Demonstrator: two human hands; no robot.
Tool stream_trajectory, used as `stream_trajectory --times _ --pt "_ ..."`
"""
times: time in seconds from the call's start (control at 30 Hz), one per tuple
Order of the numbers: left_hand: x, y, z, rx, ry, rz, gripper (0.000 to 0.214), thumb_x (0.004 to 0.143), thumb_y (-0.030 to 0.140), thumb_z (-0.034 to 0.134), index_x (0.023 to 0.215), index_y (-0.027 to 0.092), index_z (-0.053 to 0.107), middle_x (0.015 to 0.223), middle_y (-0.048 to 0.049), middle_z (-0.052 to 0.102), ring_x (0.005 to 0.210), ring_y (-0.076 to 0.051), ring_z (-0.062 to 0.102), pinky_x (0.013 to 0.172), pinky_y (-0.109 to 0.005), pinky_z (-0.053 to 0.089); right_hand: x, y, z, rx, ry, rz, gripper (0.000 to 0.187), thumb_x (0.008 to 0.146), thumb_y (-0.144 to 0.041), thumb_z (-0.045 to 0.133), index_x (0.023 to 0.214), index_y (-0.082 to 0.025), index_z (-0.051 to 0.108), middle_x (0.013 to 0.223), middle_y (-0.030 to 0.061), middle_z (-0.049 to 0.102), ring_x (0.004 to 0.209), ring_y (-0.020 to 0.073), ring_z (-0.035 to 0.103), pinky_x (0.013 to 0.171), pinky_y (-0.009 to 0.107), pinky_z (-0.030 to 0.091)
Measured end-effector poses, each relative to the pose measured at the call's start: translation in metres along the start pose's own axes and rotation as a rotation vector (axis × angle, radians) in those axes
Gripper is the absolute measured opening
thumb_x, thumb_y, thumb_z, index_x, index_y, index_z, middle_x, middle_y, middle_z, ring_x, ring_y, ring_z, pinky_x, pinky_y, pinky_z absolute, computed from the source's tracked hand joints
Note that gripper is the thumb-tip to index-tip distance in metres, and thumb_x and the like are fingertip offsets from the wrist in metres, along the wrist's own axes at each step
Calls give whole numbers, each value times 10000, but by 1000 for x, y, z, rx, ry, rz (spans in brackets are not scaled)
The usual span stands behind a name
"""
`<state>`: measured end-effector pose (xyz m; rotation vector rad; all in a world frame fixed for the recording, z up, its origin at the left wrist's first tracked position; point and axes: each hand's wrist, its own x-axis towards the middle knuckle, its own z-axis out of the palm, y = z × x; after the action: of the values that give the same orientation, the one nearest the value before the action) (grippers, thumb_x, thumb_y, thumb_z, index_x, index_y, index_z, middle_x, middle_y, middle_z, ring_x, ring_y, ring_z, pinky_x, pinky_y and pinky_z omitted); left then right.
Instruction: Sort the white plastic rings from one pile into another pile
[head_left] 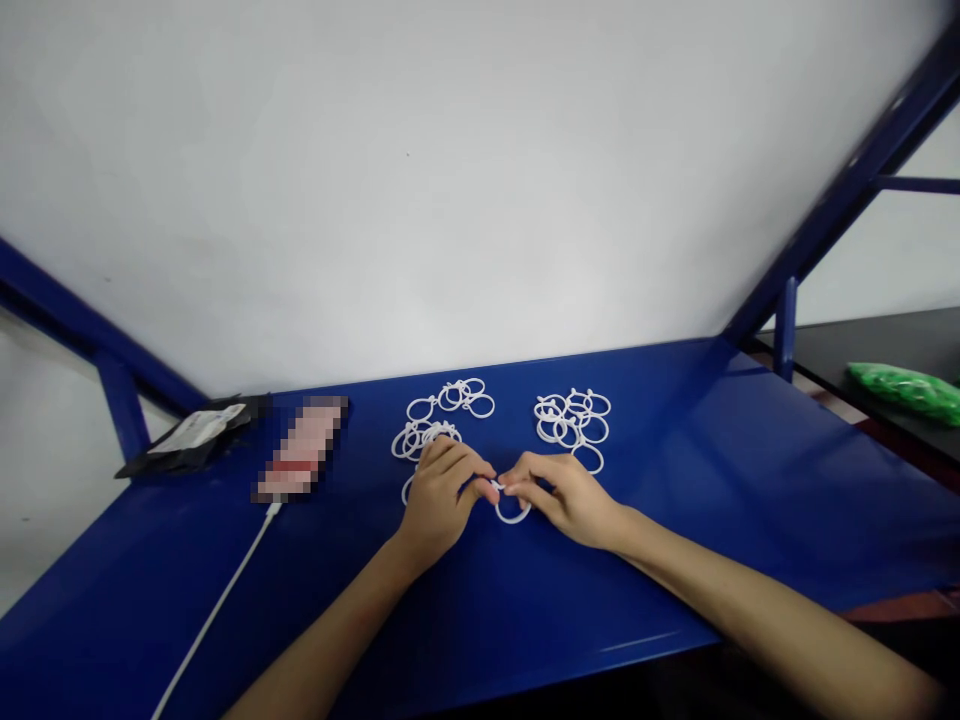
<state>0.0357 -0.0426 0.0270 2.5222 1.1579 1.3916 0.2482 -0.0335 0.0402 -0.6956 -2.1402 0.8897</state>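
Pinching the top of one white plastic ring point(513, 521) between thumbs and fingertips, my left hand point(441, 492) and right hand point(568, 502) meet over the blue tabletop point(540, 620), nearer me than the loose rings point(553, 430). Light, close-set pressure should steady it without bending.

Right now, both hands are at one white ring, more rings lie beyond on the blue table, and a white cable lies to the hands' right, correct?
Not quite: the head view shows the white cable left of the left hand and right hand, which are indeed at one white ring, with more rings beyond on the blue table.
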Motion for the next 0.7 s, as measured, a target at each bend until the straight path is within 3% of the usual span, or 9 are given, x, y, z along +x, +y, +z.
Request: stream_trajectory --times 0.13,0.23,0.33,0.47,0.6,0.7 --pt "-3 1 1 13 -29 8 240 970 268 592 739 217 636 747 18 685 812 -190 552 811 -357 410 -2 0 -2 -87 -64 -72 182 1026 -249 492 1012 -186 662 912 34 734 798 128 697 732 241 533" --pt "1 -5 2 86 -60 -30 147 935 298 649 812 218 645 797 10 697 847 -202 561 837 -363 421 1 4 -5 -212 -50 -86 191 1029 -250 481 1029 -181 659 927 44 732 810 142 695 744 260 540" --pt "5 -14 -1 241 -100 -127 231 872 381 723 1010 214 646 940 -24 702 950 -239 570 892 -395 433 7 12 -15 -425 59 -114 246 1040 -264 447 1090 -176 671 967 78 727 853 169 685 762 294 546" --pt "4 -28 -10 454 -179 -292 373 886 386 683 1185 181 597 1131 -84 653 1056 -296 536 922 -454 430 12 30 -40 -627 255 -65 271 1035 -235 450 1131 -183 698 999 89 736 896 198 672 795 328 549" --pt "2 -35 -15 544 -277 -373 209 903 332 615 1051 191 654 1089 -86 639 1026 -307 516 877 -459 427 12 49 -62 -799 297 59 261 1002 -252 528 1179 -180 705 929 85 762 882 257 623 735 370 556" --pt "3 -34 -16 556 -295 -371 125 920 290 582 944 203 670 1044 -79 649 995 -291 516 851 -439 417 13 56 -66 -862 341 54 278 985 -262 558 1201 -159 699 1050 117 750 997 289 587 850 432 554"
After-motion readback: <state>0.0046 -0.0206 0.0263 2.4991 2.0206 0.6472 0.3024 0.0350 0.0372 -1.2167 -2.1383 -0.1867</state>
